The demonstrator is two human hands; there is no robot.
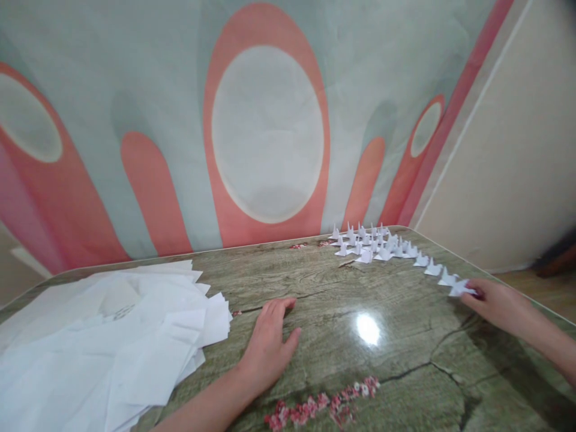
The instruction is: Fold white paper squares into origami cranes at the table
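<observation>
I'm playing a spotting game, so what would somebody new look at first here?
Probably the big, pink-edged white oval, in the middle of the wall. Next, perhaps, the white paper birds, clustered at the far right of the table and trailing in a line to the right hand. The large heap of white paper at the table's left stands out too.

I face a grey-green backdrop point(175, 66) with 5 coral shapes point(150, 186). My wood-grain table point(324, 324) reflects 1 bright glare point(368, 329). Beige wall point(513, 138) rises rightward.
</observation>
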